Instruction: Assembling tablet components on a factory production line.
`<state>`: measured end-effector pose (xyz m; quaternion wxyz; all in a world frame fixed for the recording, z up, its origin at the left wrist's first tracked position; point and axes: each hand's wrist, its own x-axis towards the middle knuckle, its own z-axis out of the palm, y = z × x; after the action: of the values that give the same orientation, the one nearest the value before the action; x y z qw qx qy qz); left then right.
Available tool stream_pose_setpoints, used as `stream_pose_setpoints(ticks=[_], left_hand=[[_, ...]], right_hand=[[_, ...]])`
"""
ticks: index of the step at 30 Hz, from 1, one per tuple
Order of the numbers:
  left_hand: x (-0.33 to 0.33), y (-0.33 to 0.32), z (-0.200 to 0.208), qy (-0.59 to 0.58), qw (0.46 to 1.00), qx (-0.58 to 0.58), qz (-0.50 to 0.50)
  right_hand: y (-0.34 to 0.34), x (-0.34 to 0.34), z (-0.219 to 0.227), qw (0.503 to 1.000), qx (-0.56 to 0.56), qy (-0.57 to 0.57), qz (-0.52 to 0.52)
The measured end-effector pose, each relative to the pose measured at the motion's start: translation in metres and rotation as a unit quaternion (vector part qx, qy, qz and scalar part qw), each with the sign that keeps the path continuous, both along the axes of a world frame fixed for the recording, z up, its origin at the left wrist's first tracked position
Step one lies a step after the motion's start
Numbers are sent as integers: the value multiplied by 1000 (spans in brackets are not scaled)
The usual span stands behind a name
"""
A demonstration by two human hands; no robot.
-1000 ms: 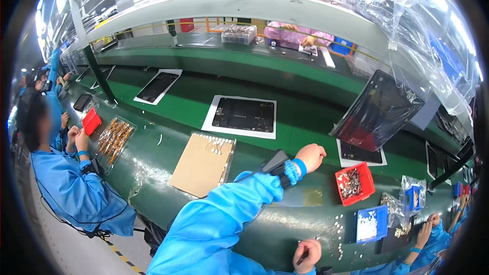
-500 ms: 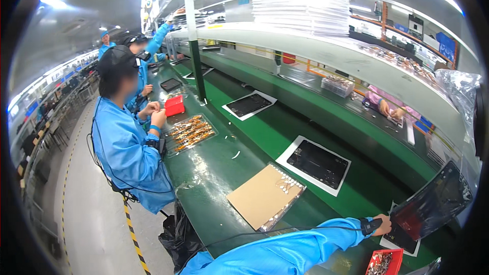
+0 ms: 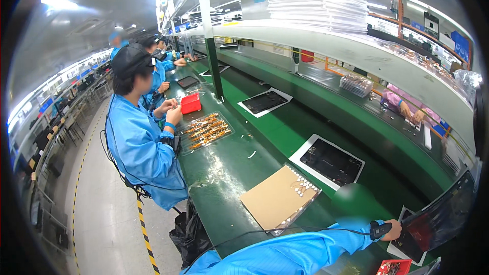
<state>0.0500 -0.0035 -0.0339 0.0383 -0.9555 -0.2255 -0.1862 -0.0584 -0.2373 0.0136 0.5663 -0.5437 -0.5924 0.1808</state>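
Note:
My left hand [image 3: 392, 230] reaches out at the lower right, its fingers closed at the near left corner of a glossy black panel [image 3: 443, 215]. That panel is raised and tilted above a flat black part [image 3: 410, 239] on a white sheet [image 3: 420, 259]. Just below the hand stands a red bin [image 3: 394, 267] holding small metallic parts, cut off by the lower edge. Left of my forearm lies a brown cardboard sheet [image 3: 272, 201] with several small white-tipped parts along its far edge. My right hand is out of the picture.
A green bench [image 3: 224, 188] runs beside a lower green belt [image 3: 300, 122] carrying another black panel [image 3: 331, 160] on white backing. A co-worker in blue [image 3: 142, 147] works on the left by a tray of orange flex parts [image 3: 206, 131] and a red box [image 3: 191, 103]. A shelf [image 3: 326, 35] hangs overhead.
The whole view has shifted, so the bench and co-workers appear farther right. My left hand stays at the raised panel, which now appears lower and farther right.

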Motion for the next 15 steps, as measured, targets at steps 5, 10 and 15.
stream_pose_setpoints(ticks=[5, 10, 15], left_hand=[[-9, -6, 13, -32, 999, -14, -20], [-15, 8, 17, -128, 968, -186, 113], [-42, 39, -6, -458, 817, -284, 206]], right_hand=[[56, 3, -10, 1000, -18, -20, 9], [127, 19, -28, 999, -35, -40, 8], [212, 31, -58, 997, -53, -56, 18]])
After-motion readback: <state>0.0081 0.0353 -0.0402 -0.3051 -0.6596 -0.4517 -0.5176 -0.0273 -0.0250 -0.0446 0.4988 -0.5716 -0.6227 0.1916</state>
